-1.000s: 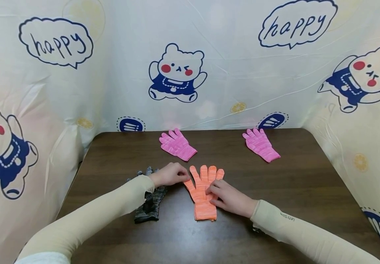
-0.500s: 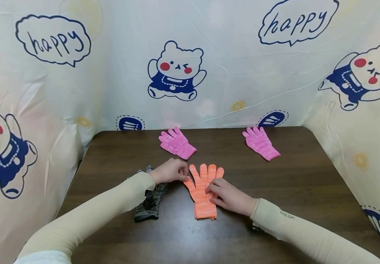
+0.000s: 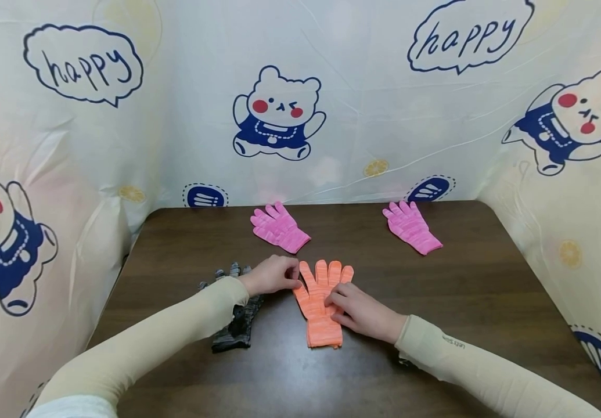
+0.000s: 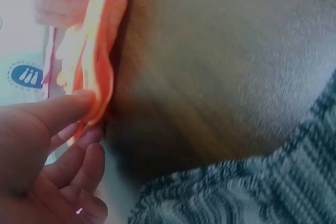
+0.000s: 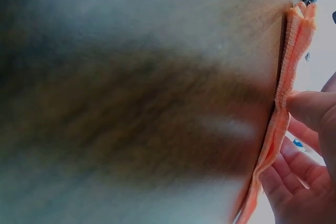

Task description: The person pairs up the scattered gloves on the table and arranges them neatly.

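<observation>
An orange knit glove (image 3: 321, 319) lies on the table, its fingers pointing away and its cuff toward me. At its left side, my left hand (image 3: 274, 274) pinches the glove's thumb; the left wrist view shows thumb and fingers on either side of the orange fabric (image 4: 100, 51). From the right, my right hand (image 3: 365, 313) rests loosely bent fingers and thumb on the glove's palm. Seen from the right wrist, thumb and fingertips touch the glove (image 5: 281, 98) along one face. A dark grey mottled glove (image 3: 234, 334) lies under my left forearm, partly hidden.
Two pink gloves, one at the back middle (image 3: 281, 229) and one at the back right (image 3: 412, 227), lie apart near the far edge. The brown wooden table (image 3: 436, 273) ends against a printed cloth backdrop (image 3: 363, 116).
My left hand has shifted slightly right, bringing the orange glove's thumb a little inward. My right hand stays about where it was; the other gloves have not moved.
</observation>
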`<state>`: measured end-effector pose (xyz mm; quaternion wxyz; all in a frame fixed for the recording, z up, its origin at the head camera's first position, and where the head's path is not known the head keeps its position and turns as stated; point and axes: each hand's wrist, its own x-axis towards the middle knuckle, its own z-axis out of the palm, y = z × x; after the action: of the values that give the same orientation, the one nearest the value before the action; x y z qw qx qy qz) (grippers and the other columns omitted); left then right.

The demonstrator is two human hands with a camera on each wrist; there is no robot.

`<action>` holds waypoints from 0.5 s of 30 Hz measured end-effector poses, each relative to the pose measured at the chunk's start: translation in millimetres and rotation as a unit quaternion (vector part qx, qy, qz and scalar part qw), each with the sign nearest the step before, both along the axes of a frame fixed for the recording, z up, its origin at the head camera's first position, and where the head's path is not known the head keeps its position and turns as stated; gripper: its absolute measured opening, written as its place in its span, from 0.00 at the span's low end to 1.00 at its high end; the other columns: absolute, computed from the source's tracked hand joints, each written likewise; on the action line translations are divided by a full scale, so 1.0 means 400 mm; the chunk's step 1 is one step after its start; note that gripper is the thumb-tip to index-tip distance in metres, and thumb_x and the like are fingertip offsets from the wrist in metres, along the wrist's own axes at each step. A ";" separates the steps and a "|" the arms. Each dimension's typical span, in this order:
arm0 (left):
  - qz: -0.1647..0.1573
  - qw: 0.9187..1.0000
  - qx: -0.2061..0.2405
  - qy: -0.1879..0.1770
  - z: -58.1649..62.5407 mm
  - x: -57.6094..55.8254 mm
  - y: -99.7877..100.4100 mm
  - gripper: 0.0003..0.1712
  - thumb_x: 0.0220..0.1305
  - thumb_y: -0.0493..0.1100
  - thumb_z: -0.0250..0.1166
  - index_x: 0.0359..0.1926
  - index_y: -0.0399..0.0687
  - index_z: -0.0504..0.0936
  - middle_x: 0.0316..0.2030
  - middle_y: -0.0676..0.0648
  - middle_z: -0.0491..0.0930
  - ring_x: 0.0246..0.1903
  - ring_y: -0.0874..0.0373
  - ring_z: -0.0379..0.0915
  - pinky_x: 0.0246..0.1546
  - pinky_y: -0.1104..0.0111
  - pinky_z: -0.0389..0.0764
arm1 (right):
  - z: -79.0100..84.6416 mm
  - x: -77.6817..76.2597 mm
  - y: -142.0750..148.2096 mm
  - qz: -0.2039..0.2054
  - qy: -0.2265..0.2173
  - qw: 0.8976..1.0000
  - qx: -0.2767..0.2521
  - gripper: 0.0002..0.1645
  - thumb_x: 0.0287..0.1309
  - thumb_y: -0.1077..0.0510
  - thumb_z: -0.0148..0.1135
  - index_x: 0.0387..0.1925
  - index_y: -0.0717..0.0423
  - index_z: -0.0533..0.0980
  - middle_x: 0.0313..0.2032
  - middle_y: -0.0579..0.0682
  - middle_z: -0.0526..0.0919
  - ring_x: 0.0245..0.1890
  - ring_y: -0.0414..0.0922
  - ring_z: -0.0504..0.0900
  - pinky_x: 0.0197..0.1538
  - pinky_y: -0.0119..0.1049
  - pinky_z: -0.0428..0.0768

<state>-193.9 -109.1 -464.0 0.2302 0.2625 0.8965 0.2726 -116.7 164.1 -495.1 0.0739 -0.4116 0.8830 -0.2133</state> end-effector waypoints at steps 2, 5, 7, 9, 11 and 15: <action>-0.005 1.000 -0.001 0.001 -0.005 0.004 0.000 0.11 0.66 0.42 0.74 0.34 0.50 0.77 0.26 0.53 0.74 0.27 0.60 0.69 0.29 0.70 0.71 | -0.001 0.001 -0.001 0.001 0.000 1.000 -0.001 0.13 0.69 0.54 0.68 0.53 0.48 0.80 0.48 0.44 0.76 0.47 0.41 0.73 0.52 0.35 0.79; -0.003 1.000 -0.005 0.004 -0.006 0.009 -0.002 0.11 0.66 0.39 0.73 0.36 0.47 0.77 0.27 0.52 0.75 0.26 0.60 0.68 0.29 0.70 0.71 | -0.001 0.003 -0.002 0.001 0.000 1.000 -0.002 0.13 0.69 0.54 0.68 0.53 0.48 0.80 0.48 0.44 0.76 0.48 0.41 0.73 0.52 0.35 0.79; 0.007 1.000 -0.010 0.003 -0.002 0.010 -0.006 0.10 0.66 0.38 0.73 0.37 0.46 0.78 0.27 0.52 0.75 0.26 0.59 0.69 0.29 0.70 0.71 | 0.001 0.005 -0.002 0.001 0.001 1.000 -0.004 0.13 0.70 0.54 0.68 0.53 0.49 0.80 0.48 0.44 0.76 0.48 0.41 0.73 0.52 0.35 0.79; 0.016 1.000 -0.016 0.000 0.004 0.010 -0.008 0.09 0.66 0.38 0.73 0.37 0.46 0.78 0.28 0.51 0.76 0.27 0.59 0.69 0.29 0.69 0.71 | 0.002 0.006 -0.002 0.002 0.001 1.000 -0.004 0.13 0.70 0.54 0.68 0.53 0.49 0.80 0.48 0.44 0.76 0.48 0.41 0.73 0.52 0.36 0.79; 0.021 1.000 -0.023 -0.001 0.009 0.011 -0.010 0.08 0.66 0.38 0.73 0.37 0.46 0.79 0.28 0.51 0.76 0.27 0.59 0.70 0.29 0.69 0.72 | 0.004 0.007 -0.002 0.001 0.001 1.000 -0.002 0.13 0.70 0.54 0.68 0.53 0.49 0.80 0.48 0.44 0.77 0.48 0.41 0.73 0.53 0.36 0.79; 0.020 0.999 -0.031 0.008 0.010 0.014 -0.009 0.07 0.67 0.38 0.72 0.37 0.46 0.80 0.29 0.51 0.77 0.28 0.59 0.71 0.31 0.68 0.73 | 0.005 0.008 -0.002 -0.002 -0.002 1.000 -0.001 0.13 0.70 0.54 0.67 0.53 0.49 0.80 0.48 0.44 0.76 0.48 0.41 0.73 0.53 0.36 0.79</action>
<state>-188.2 -112.7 -459.9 0.2252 0.2391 0.9117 0.2468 -113.6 163.1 -493.0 0.0743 -0.4093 0.8835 -0.2156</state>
